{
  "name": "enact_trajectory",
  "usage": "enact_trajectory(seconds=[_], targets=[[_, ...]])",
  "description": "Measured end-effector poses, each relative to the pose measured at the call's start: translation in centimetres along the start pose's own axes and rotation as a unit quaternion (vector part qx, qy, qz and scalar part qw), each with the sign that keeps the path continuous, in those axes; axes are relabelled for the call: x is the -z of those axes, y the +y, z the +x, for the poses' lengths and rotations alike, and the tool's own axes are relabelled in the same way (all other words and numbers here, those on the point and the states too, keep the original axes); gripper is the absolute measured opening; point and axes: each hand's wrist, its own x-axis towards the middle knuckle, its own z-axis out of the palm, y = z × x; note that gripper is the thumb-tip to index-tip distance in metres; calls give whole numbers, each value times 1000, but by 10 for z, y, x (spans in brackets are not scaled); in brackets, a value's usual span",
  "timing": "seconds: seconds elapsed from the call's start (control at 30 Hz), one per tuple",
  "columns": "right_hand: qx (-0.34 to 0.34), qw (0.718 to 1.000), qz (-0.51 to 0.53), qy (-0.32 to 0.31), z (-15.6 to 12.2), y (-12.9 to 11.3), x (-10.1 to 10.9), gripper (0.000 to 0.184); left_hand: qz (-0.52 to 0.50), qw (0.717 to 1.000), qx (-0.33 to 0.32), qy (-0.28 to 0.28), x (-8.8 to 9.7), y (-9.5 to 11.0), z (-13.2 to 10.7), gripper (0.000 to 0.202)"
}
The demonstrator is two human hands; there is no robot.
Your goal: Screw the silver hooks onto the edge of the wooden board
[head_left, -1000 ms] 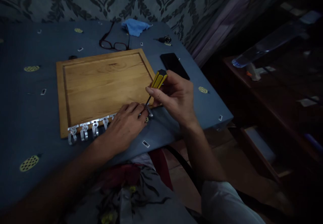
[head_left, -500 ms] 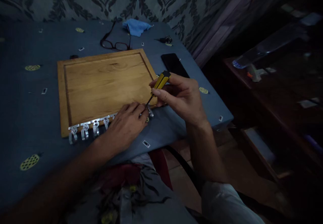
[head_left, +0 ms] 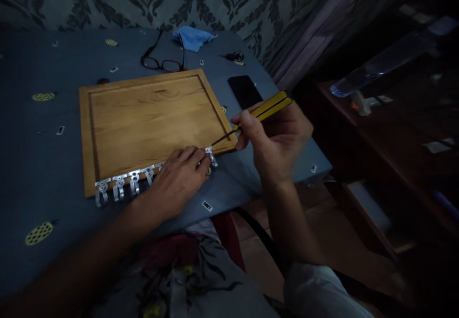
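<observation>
A wooden board with a raised border lies on the table. Along its near edge runs a metal hook rail with several silver hooks. My left hand lies over the rail's right part, fingers together and bent over it, hiding some hooks. The last hook shows just right of those fingers. Between thumb and fingers my right hand grips a screwdriver with a yellow and black handle. It slants low, its tip close to the rail's right end; whether the tip touches anything, I cannot tell.
Past the board lie eyeglasses, a blue cloth and a small dark object. A black phone is right of the board. On a dark surface at the right lies a clear plastic bottle. The table's right edge drops to the floor.
My right hand has moved right and tipped the screwdriver from steep to a low slant, its tip shifting slightly up and right. My left hand stays on the rail.
</observation>
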Motion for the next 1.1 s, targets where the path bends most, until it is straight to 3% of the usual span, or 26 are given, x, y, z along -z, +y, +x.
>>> enact_trajectory(seconds=[0.13,0.7,0.93,1.1], targets=[[-13,999,-17,-43,-4,2,0,38,0,1000,1,2,1,0,0,24],[-29,994,-65,-86,-5,6,1,28,8,1000,-7,6,3,1,1,24],[-62,977,-28,-204,2,-4,12,28,9,1000,-4,1,3,1,2,22],[-50,985,-30,-160,2,2,8,21,7,1000,-5,-10,4,1,1,22]])
